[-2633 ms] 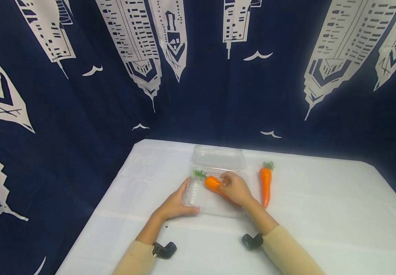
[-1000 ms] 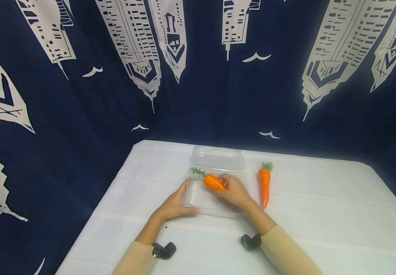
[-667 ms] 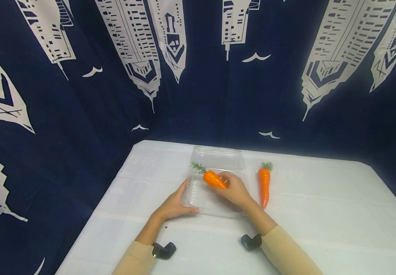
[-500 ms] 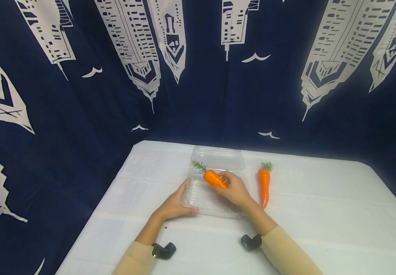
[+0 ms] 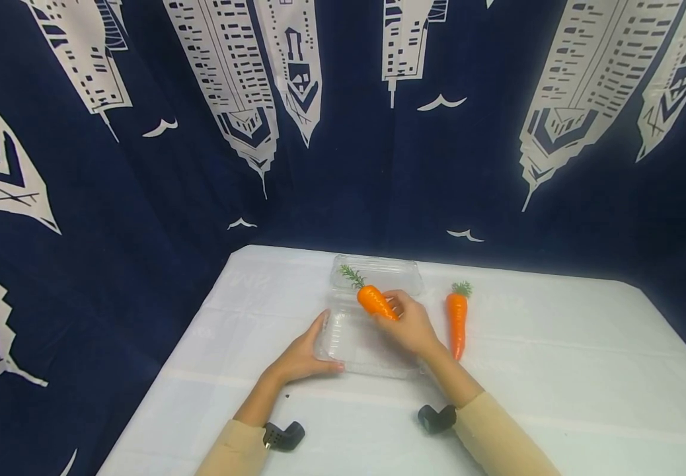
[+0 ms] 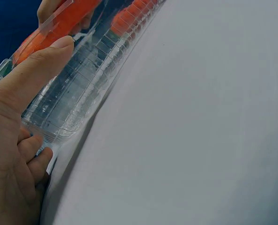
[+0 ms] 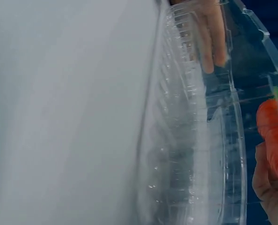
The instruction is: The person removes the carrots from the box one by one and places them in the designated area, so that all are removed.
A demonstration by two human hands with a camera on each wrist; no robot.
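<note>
In the head view my right hand (image 5: 413, 325) holds an orange carrot (image 5: 374, 301) with a green leafy top (image 5: 352, 274). The carrot is tilted over a clear plastic clamshell container (image 5: 349, 340), its top pointing to the far left. My left hand (image 5: 298, 357) grips the container's left end, thumb at the near corner. In the left wrist view the left thumb (image 6: 40, 68) lies along the container wall (image 6: 69, 110). At the right edge of the right wrist view, the carrot (image 7: 274, 136) shows in my right hand (image 7: 272, 199) behind clear plastic.
A second carrot (image 5: 457, 324) lies on the white table (image 5: 557, 370), right of the container. The container's hinged lid (image 5: 405, 274) lies folded back on the far side. Behind the table hangs a dark blue cloth (image 5: 379, 178) with white building prints.
My right hand has raised the carrot from low in the container and shifted it away from me, so its leafy top now overlaps the lid. The left hand stays in place.
</note>
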